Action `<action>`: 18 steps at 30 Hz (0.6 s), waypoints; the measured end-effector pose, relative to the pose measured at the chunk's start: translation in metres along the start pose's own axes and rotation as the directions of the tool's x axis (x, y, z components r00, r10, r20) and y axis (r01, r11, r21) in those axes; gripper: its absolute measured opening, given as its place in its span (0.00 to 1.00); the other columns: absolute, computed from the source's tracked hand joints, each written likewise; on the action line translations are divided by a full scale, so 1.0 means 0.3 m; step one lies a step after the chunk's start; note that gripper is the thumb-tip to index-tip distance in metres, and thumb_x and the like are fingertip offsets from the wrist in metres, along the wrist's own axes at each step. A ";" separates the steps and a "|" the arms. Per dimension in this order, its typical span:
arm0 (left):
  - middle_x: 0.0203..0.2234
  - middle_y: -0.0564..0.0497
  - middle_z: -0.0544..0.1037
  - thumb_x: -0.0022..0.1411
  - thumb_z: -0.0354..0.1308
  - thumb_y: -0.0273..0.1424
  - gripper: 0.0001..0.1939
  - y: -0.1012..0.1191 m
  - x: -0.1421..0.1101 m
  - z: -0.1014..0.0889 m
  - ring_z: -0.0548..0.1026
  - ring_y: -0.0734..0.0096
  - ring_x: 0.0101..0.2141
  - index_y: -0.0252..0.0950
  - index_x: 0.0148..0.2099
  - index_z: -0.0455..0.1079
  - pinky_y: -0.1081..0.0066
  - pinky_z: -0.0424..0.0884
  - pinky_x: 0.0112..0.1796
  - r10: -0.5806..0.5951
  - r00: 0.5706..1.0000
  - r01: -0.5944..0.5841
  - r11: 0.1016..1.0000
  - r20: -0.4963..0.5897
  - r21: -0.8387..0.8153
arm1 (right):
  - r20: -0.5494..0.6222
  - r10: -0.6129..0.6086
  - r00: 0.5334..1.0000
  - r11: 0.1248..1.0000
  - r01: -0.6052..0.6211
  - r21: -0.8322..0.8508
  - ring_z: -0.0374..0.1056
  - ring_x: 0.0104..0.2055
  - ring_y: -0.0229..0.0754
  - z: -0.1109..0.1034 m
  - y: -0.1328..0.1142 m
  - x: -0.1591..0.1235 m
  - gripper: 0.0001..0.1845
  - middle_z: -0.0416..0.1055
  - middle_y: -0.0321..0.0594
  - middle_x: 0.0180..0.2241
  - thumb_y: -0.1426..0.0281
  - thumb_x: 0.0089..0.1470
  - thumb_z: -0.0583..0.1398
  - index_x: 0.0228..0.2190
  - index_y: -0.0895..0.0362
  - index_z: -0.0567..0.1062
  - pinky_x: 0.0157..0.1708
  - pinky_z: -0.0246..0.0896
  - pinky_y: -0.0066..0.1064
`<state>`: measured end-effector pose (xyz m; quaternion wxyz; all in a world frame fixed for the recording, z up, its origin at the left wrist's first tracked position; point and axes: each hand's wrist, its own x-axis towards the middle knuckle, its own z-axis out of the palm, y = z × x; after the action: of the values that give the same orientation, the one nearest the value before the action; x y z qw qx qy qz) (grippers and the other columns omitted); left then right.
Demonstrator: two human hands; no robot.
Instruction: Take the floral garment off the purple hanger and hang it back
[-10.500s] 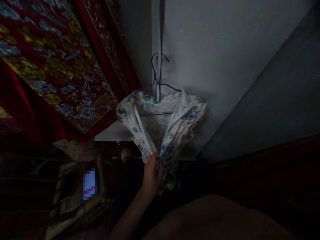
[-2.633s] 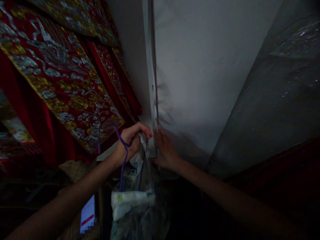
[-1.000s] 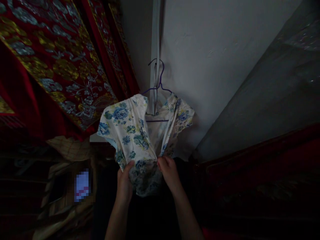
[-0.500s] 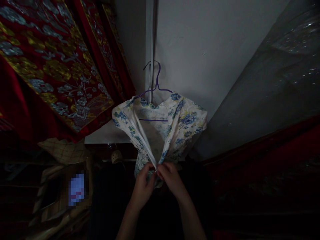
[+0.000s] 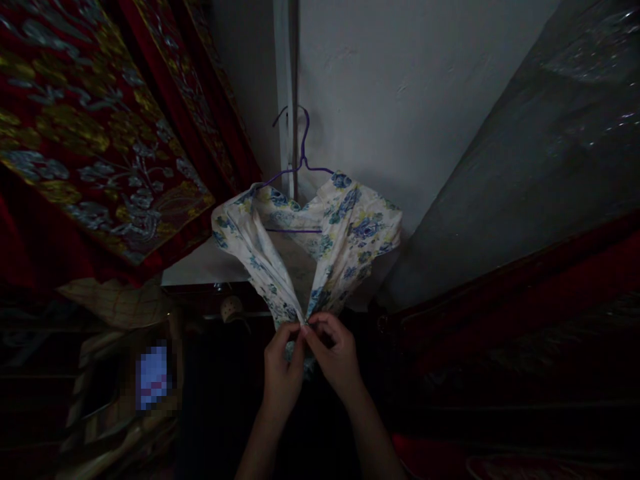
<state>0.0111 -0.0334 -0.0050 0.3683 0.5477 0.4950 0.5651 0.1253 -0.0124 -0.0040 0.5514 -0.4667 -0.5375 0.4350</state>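
Note:
A white shirt with blue and yellow flowers hangs on a purple hanger against the wall. Its collar is open in a V, and its two front edges meet low down at my fingers. My left hand pinches the left front edge of the shirt. Right beside it, my right hand pinches the other edge, thumb and forefinger close to the left fingertips. Whether a button sits between the fingers is too dark and small to tell. The lower part of the shirt is mostly hidden behind my hands.
Red cloth embroidered in gold and silver hangs at the upper left. A wooden chair with a blurred-out bright patch stands at the lower left. Clear plastic sheeting covers the right side. A pale pole runs down the wall.
The shirt and hanger appear slightly further left and higher in view. My hands have risen a little, and the right fingers are now more arched, with thumb and forefinger pinching the edge.

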 end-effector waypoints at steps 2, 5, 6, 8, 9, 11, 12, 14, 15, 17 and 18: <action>0.34 0.49 0.80 0.67 0.58 0.35 0.09 0.004 -0.001 -0.009 0.77 0.65 0.37 0.37 0.40 0.76 0.71 0.70 0.41 -0.014 1.000 0.015 1.000 -0.016 0.009 | -0.033 -0.006 0.999 1.000 0.006 0.005 0.68 0.28 0.39 0.002 0.001 0.000 0.10 0.73 0.37 0.26 0.61 0.58 0.63 0.33 0.55 0.75 0.28 0.62 0.28; 0.35 0.48 0.80 0.67 0.58 0.35 0.09 0.008 -0.005 -0.022 0.77 0.64 0.38 0.37 0.40 0.77 0.71 0.70 0.42 -0.009 1.000 0.010 1.000 -0.028 0.023 | -0.072 -0.013 0.997 1.000 0.014 0.022 0.69 0.28 0.40 0.019 0.004 -0.004 0.11 0.75 0.38 0.27 0.59 0.58 0.63 0.33 0.55 0.75 0.27 0.64 0.29; 0.35 0.48 0.80 0.67 0.58 0.35 0.08 0.008 -0.006 -0.026 0.78 0.64 0.38 0.37 0.40 0.76 0.70 0.70 0.43 0.000 0.999 0.001 1.000 -0.034 0.026 | -0.067 -0.015 0.998 0.999 0.017 0.027 0.70 0.28 0.40 0.027 0.005 -0.006 0.11 0.75 0.38 0.27 0.59 0.58 0.63 0.34 0.55 0.75 0.27 0.64 0.29; 0.36 0.48 0.81 0.68 0.57 0.35 0.09 0.006 -0.008 -0.034 0.78 0.64 0.38 0.37 0.41 0.76 0.70 0.71 0.43 0.013 0.999 -0.011 0.999 -0.050 0.030 | -0.034 -0.026 0.999 0.999 0.027 0.028 0.72 0.30 0.41 0.043 0.005 -0.008 0.11 0.76 0.39 0.29 0.60 0.58 0.63 0.36 0.54 0.75 0.29 0.66 0.29; 0.36 0.48 0.80 0.68 0.57 0.35 0.09 0.005 -0.009 -0.038 0.78 0.64 0.38 0.37 0.41 0.75 0.70 0.71 0.43 0.016 0.998 -0.015 0.999 -0.060 0.032 | -0.015 -0.034 0.999 0.999 0.035 0.024 0.72 0.31 0.41 0.050 0.004 -0.010 0.11 0.76 0.39 0.29 0.60 0.58 0.63 0.36 0.54 0.75 0.31 0.66 0.30; 0.35 0.48 0.80 0.68 0.56 0.35 0.09 0.002 -0.009 -0.048 0.78 0.64 0.37 0.37 0.41 0.75 0.69 0.71 0.42 0.020 0.997 -0.017 0.999 -0.072 0.037 | 0.005 -0.054 0.999 0.999 0.054 0.010 0.72 0.31 0.41 0.059 0.002 -0.011 0.10 0.76 0.38 0.28 0.61 0.58 0.63 0.34 0.55 0.74 0.32 0.66 0.29; 0.35 0.48 0.80 0.68 0.56 0.35 0.09 0.002 -0.009 -0.053 0.78 0.64 0.37 0.37 0.41 0.75 0.69 0.71 0.42 0.018 0.997 -0.015 0.999 -0.072 0.044 | 0.006 -0.060 0.998 0.998 0.060 0.003 0.71 0.29 0.40 0.060 0.001 -0.012 0.10 0.75 0.37 0.27 0.61 0.58 0.62 0.33 0.55 0.74 0.31 0.65 0.29; 0.34 0.49 0.80 0.68 0.57 0.35 0.09 0.002 -0.009 -0.066 0.78 0.64 0.37 0.37 0.40 0.75 0.70 0.70 0.41 0.009 0.997 -0.004 0.998 -0.075 0.065 | -0.008 -0.066 0.998 0.998 0.066 -0.006 0.68 0.27 0.38 0.058 0.001 -0.012 0.10 0.72 0.35 0.25 0.61 0.60 0.61 0.32 0.55 0.72 0.28 0.63 0.28; 0.33 0.49 0.80 0.67 0.57 0.35 0.09 0.004 -0.010 -0.072 0.77 0.64 0.36 0.37 0.40 0.75 0.70 0.70 0.41 0.000 0.997 0.006 0.997 -0.078 0.074 | -0.007 -0.064 0.998 0.998 0.064 -0.009 0.67 0.25 0.38 0.056 0.003 -0.012 0.10 0.70 0.34 0.24 0.61 0.61 0.60 0.32 0.55 0.72 0.27 0.62 0.28; 0.33 0.49 0.80 0.67 0.58 0.36 0.09 0.009 -0.012 -0.082 0.77 0.64 0.35 0.37 0.40 0.75 0.70 0.70 0.40 -0.020 0.996 0.027 0.996 -0.082 0.085 | 0.011 -0.059 0.998 0.998 0.059 -0.007 0.64 0.23 0.37 0.048 0.008 -0.010 0.11 0.67 0.32 0.22 0.60 0.62 0.58 0.34 0.55 0.72 0.25 0.60 0.27; 0.32 0.49 0.80 0.67 0.58 0.37 0.09 0.011 -0.014 -0.084 0.77 0.64 0.35 0.37 0.40 0.75 0.70 0.69 0.40 -0.029 0.996 0.035 0.996 -0.080 0.085 | 0.026 -0.061 0.998 0.998 0.061 -0.005 0.63 0.23 0.36 0.043 0.011 -0.007 0.11 0.66 0.31 0.21 0.60 0.63 0.58 0.35 0.55 0.72 0.25 0.59 0.27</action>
<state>-0.0129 -0.0421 -0.0005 0.3338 0.5325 0.5416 0.5583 0.1123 -0.0133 -0.0078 0.5560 -0.4460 -0.5599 0.4223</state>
